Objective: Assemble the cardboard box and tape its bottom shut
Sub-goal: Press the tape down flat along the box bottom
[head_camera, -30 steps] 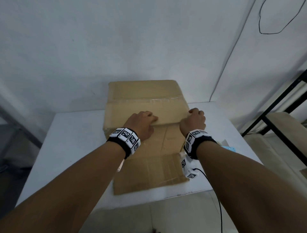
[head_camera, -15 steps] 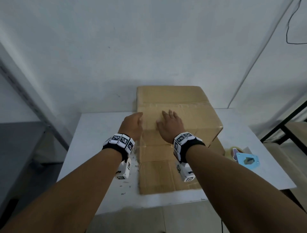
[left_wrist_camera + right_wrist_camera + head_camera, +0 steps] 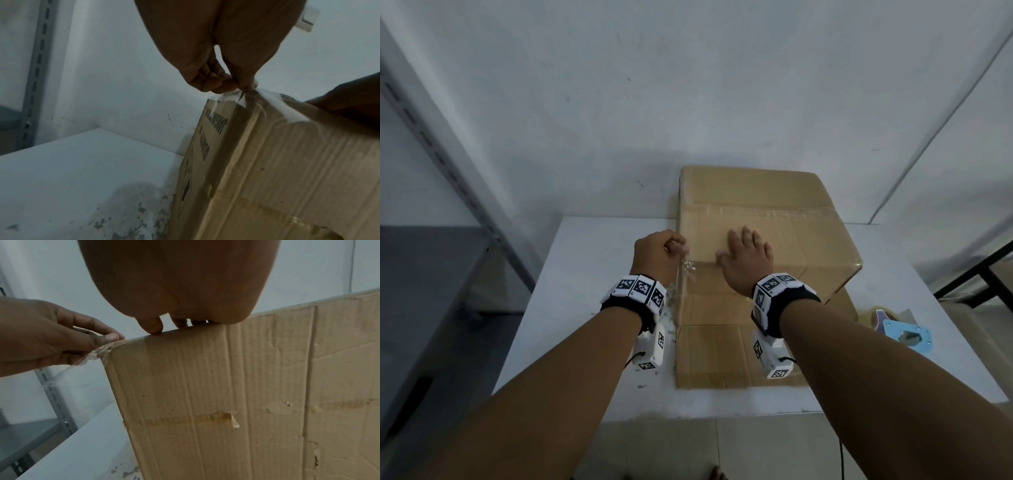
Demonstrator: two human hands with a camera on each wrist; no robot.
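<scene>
My left hand [image 3: 659,251] pinches a crinkled strip of clear packing tape [image 3: 245,95] between thumb and fingertips, right at the near-left top corner of the brown corrugated cardboard box [image 3: 784,240]. Box stands on the white table [image 3: 592,274], against the wall. Tape looks thin, sticky and prone to bunching, so I'd grip its free end and keep it taut. My right hand [image 3: 748,255] lies flat, fingers spread, pressing the top panel just right of that corner. Box seems light, stiff, creased, so likely to slide; bracing makes sense. Blue tape dispenser [image 3: 904,330] sits far right.
</scene>
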